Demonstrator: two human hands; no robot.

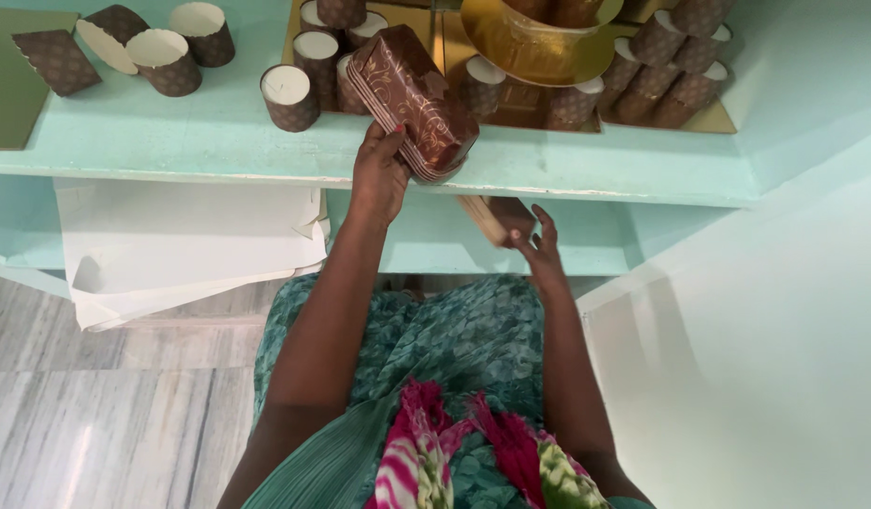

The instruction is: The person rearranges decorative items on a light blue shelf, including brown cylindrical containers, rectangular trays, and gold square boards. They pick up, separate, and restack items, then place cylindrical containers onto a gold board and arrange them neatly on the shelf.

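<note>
Left hand: my left hand [379,174] is curled shut around the near end of a nested stack of brown paper loaf moulds [412,99], thumb on one long side, fingers wrapped behind.
Right hand: my right hand [539,247] is half closed, fingertips pinching a smaller bundle of the same moulds [496,219] by its lower edge.
Where the stack is: centre of the frame, just above the front lip of the mint-green shelf [171,141], tilted up and away from me.
Where the bundle is: lower and right of the stack, below the shelf edge, apart from the stack.
Handling: I judge these light and thin, stiff only along the folded rims; the walls would crush under a hard squeeze, and the nested pieces look ready to slide apart.
Where to hold: across both long sides near the rims, with even, gentle pressure.
Look: glossy dark brown card with pale gold scrollwork, oblong, open top, layered edges showing at the end.
Around: round brown paper cups [289,96] with white insides scattered along the top of the frame, a gold board [539,42] at upper centre, white paper sheets [186,240] at left under the shelf.
</note>
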